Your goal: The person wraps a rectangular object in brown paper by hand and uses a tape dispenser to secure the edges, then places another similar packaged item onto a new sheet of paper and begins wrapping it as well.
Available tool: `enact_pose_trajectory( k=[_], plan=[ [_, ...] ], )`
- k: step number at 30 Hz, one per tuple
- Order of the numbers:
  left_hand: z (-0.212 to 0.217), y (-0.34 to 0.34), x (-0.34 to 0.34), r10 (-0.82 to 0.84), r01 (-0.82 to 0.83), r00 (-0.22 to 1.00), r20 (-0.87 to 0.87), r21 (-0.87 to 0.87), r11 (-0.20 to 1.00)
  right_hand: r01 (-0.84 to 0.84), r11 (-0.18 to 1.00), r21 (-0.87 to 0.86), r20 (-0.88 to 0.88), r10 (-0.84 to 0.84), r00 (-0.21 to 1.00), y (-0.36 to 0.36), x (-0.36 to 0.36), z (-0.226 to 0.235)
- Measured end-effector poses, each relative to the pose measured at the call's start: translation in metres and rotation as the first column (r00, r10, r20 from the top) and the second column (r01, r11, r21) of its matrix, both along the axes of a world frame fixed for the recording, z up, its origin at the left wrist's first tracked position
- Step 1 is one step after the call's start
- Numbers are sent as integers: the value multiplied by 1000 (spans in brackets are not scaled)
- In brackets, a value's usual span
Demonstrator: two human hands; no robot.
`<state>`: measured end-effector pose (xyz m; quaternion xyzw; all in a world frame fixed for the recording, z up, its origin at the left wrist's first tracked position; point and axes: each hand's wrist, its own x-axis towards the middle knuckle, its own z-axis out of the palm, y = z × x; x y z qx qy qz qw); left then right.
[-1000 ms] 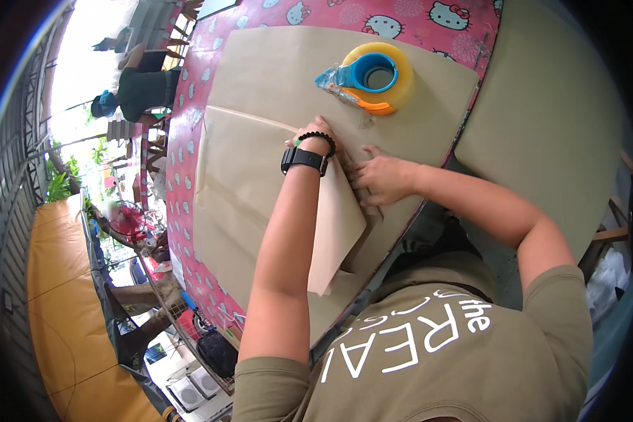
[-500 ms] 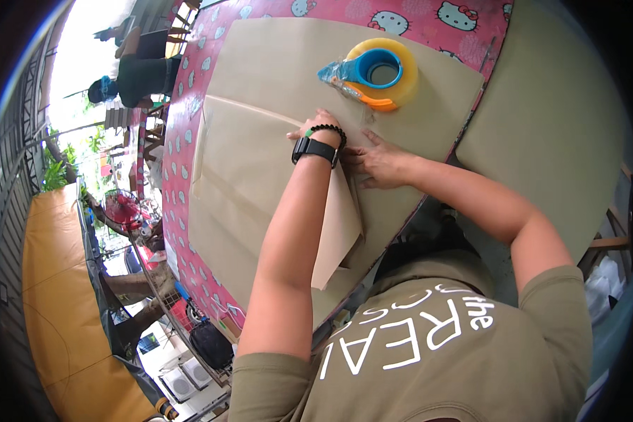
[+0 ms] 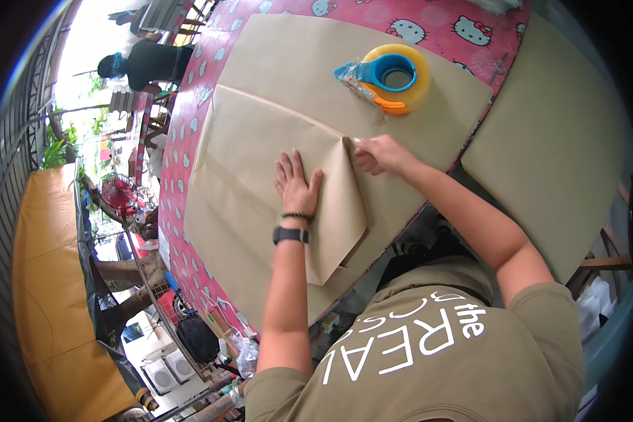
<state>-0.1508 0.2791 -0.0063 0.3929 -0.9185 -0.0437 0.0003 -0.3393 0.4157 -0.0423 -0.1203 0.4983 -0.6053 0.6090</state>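
A large brown paper sheet lies folded over on the table, its right edge standing up in a raised crease. My left hand rests palm down on it, fingers spread. At the raised corner of the paper, my right hand is closed, thumb and fingers pinched against the edge; the exact contact is small and hard to see. Beyond my right hand sits a tape dispenser with a blue hub, an orange handle and a wide roll of yellowish clear tape.
A pink patterned cover shows around the paper. Another brown board or sheet extends at the right. On the left are a person in dark clothes, a red fan and an orange tarp. Plastic bags hang near the table's lower corner.
My left hand has drawn back from the crease toward me and now lies flat on the paper. My right hand has gone from spread fingers to a closed pinch at the corner.
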Motion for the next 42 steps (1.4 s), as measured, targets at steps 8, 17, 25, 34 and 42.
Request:
enact_pose_trajectory(
  k=[8,17,25,34,42],
  plan=[
    [-10,28,24,-1,-2,1000,-30,-105,995,-279,954,-109,125,292,948,-46,16,-1],
    [-11,33,19,-2,0,1000,-28,-91,996,-446,866,-226,242,493,835,-55,-9,-2],
    [-13,29,22,13,-15,1000,-18,-77,997,-505,860,-66,102,510,854,1,35,-3],
    [-5,24,41,116,-92,947,-300,91,992,-752,640,157,-358,747,561,74,65,49],
    [-28,-3,235,701,-552,74,-709,556,621,165,986,26,-988,0,152,-57,26,2]
  ],
)
